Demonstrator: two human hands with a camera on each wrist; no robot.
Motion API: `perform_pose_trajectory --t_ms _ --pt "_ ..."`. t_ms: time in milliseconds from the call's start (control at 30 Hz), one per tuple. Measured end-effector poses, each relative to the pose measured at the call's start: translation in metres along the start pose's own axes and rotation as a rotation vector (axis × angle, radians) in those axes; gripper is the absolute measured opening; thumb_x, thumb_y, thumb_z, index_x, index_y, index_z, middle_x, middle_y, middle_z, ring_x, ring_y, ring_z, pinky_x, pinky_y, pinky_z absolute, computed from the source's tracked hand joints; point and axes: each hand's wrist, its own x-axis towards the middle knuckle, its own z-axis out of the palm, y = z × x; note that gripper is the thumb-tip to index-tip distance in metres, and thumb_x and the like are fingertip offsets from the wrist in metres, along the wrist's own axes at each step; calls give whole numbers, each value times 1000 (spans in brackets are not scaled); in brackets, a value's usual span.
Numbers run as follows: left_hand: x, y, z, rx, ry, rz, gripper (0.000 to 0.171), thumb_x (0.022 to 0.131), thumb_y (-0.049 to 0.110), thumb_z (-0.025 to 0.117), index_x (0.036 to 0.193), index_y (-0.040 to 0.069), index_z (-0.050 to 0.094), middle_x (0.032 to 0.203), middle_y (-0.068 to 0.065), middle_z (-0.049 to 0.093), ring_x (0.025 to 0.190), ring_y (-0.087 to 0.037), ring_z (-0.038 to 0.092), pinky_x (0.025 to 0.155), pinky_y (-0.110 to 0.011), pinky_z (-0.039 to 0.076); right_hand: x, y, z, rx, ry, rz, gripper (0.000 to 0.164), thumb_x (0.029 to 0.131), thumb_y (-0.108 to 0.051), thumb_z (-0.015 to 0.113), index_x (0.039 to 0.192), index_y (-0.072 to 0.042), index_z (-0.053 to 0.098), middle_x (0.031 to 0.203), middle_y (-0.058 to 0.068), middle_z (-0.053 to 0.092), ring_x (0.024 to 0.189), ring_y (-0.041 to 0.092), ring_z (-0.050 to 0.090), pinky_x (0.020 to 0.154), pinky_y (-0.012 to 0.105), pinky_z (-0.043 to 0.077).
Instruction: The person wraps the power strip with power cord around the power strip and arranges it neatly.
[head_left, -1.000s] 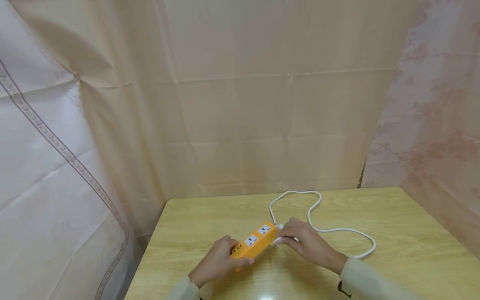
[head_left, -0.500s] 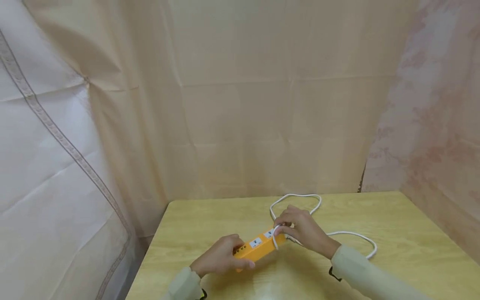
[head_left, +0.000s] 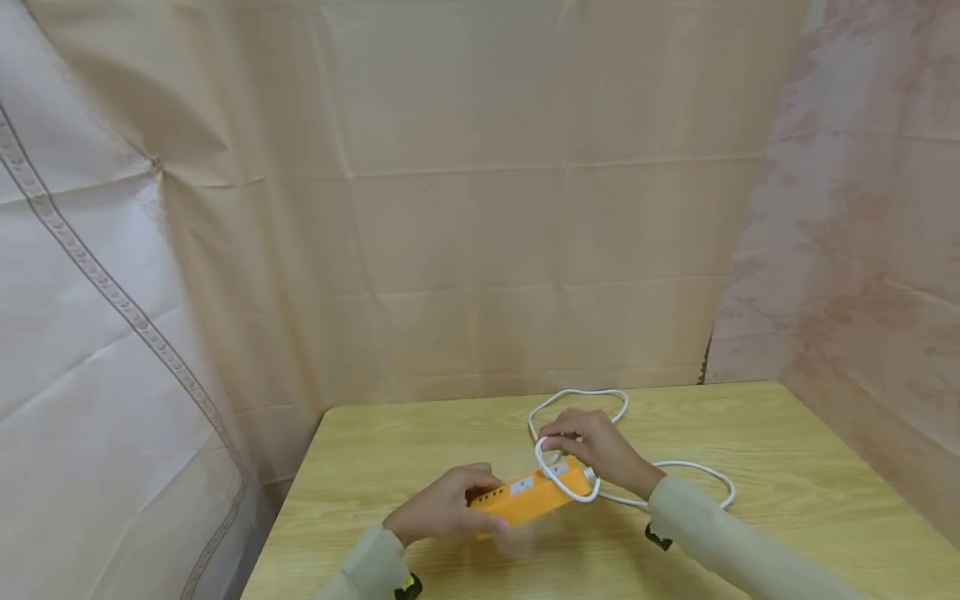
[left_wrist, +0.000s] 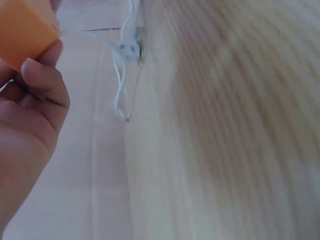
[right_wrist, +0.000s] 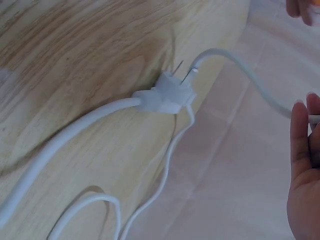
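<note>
My left hand (head_left: 450,504) grips the near left end of an orange power strip (head_left: 543,498), thumb along its front side. The strip has white socket faces and a row of small dark ports on top, and is held tilted over the table. My right hand (head_left: 603,450) pinches its white cord (head_left: 558,482), which makes a loop across the strip's far right end. In the right wrist view, the cord runs between the fingers of my right hand (right_wrist: 306,185). A white plug (right_wrist: 167,94) with bare metal prongs lies near the table's edge there.
More white cord (head_left: 693,464) lies on the wood-grain table (head_left: 375,450), in a loop at the back and a bend at the right. Beige cloth (head_left: 480,250) hangs behind the table, with pale cloth at both sides. Dark bands circle both wrists.
My right hand has lifted the cord from beside the strip's right end and drawn it leftward into a loop over the top. My left hand keeps its grip as the strip turns slightly.
</note>
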Motion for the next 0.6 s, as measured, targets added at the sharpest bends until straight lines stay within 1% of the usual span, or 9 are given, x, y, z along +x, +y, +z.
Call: perform_pose_trajectory --t_ms 33,100,200,233,300,400,467,500,600 --pt "0 0 0 -46 0 -3 32 92 36 79 119 19 75 93 1 61 78 -9 54 70 -24 49 -1 1 0 10 -2 -6 17 87 -2 79 103 -6 79 92 -7 74 79 9 66 68 26 56" --pt "2 -1 0 -125 12 -15 33 94 36 77 120 17 75 98 -1 62 84 -11 57 74 -27 52 -1 4 1 19 -2 -18 23 85 2 79 107 -1 78 95 -3 75 84 14 68 74 28 58" --pt "4 -3 0 -239 44 -39 33 96 34 74 122 14 74 106 -5 65 93 -16 61 79 -31 55 -1 7 3 -12 11 8 28 83 5 78 111 1 76 99 2 76 90 18 70 80 30 58" --pt "5 -4 -1 -264 59 -48 33 97 34 74 123 13 74 108 -5 66 95 -17 61 79 -31 55 0 8 4 -25 13 33 28 84 5 78 111 0 76 100 4 77 90 18 71 79 30 58" --pt "7 -6 -2 -299 95 -68 33 97 34 73 122 12 74 111 -6 67 97 -19 61 77 -31 54 2 11 6 -40 10 100 25 87 5 74 111 -1 76 100 7 77 83 18 71 72 29 58" --pt "11 -13 -5 -339 139 -81 34 98 34 72 120 9 75 109 -5 68 94 -18 58 76 -30 51 6 16 7 -56 -11 207 17 92 6 70 106 1 76 92 8 76 72 14 69 63 26 57" --pt "14 -19 -7 -361 169 -70 34 99 33 70 118 5 74 103 -4 67 89 -17 55 74 -30 49 9 19 7 -70 -26 234 11 95 5 68 101 1 76 85 6 74 65 14 66 58 25 56" --pt "15 -22 -8 -374 190 -65 35 100 33 68 118 3 73 101 -3 67 87 -16 55 74 -30 48 11 21 8 -78 -31 237 10 96 2 67 101 0 76 82 3 73 65 14 66 58 24 55" --pt "18 -27 -10 -427 270 -62 38 103 32 64 116 -2 71 92 -2 64 83 -15 53 72 -28 45 14 23 11 -82 -44 232 13 99 -8 67 104 -2 78 79 0 72 66 16 66 58 23 53"
